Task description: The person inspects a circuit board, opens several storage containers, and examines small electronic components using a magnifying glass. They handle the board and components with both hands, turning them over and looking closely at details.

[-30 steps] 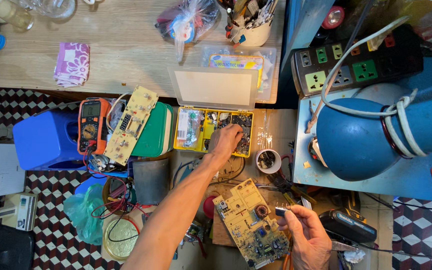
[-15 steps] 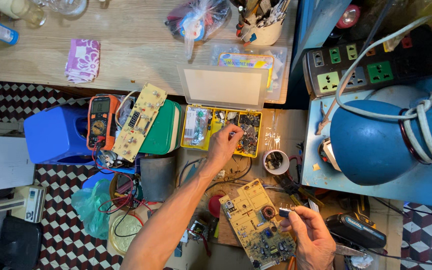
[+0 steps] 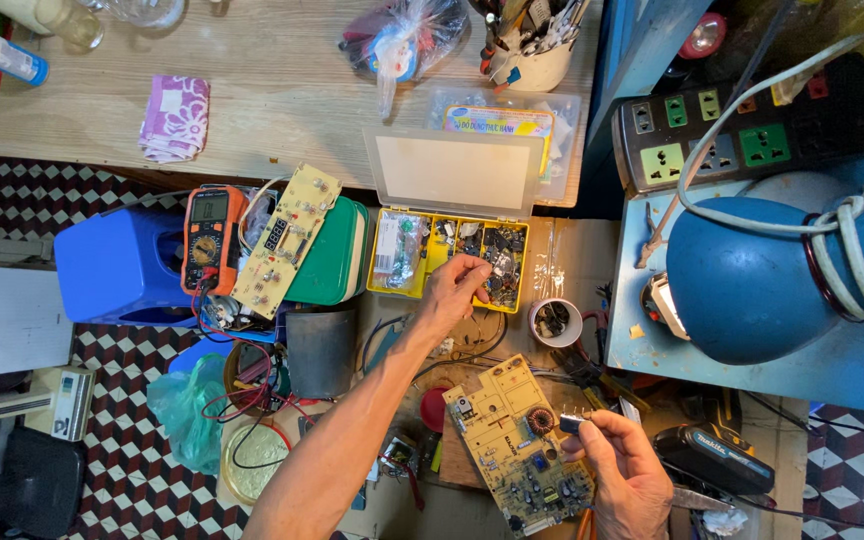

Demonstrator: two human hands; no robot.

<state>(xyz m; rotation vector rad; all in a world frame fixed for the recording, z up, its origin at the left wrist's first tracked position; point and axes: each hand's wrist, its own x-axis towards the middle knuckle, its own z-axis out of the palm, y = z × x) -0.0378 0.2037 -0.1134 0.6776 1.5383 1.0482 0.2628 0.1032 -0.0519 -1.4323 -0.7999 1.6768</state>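
At nine o'clock on the cluttered floor a blue plastic stool [image 3: 117, 265] carries an orange multimeter [image 3: 207, 238], and a slim cream display board [image 3: 285, 238] lies tilted across it and the green box [image 3: 337, 255] beside it.

Toward the centre, the yellow parts box [image 3: 447, 258] stands with its clear lid swung up. The left hand [image 3: 457, 288] reaches into it from six o'clock, fingertips drawn together over the compartments of small dark components; whether that grip has already closed on a piece I cannot tell, as the fingers hide it. Just to the right at three o'clock of the box sits a small white cup [image 3: 556, 322] of bits.

Lower down, at five o'clock, the yellow circuit board [image 3: 517, 445] lies flat on the work surface with its copper coil facing up. The right hand [image 3: 624, 472] hovers at its right edge, thumb and forefinger pinched on a small dark component [image 3: 572, 423] held just above the board.

As I judge it, one part is in hand off the board and a match for it is being picked out; fitting anything to the board looks not yet done. A blue desk lamp [image 3: 767, 275] fills three o'clock.
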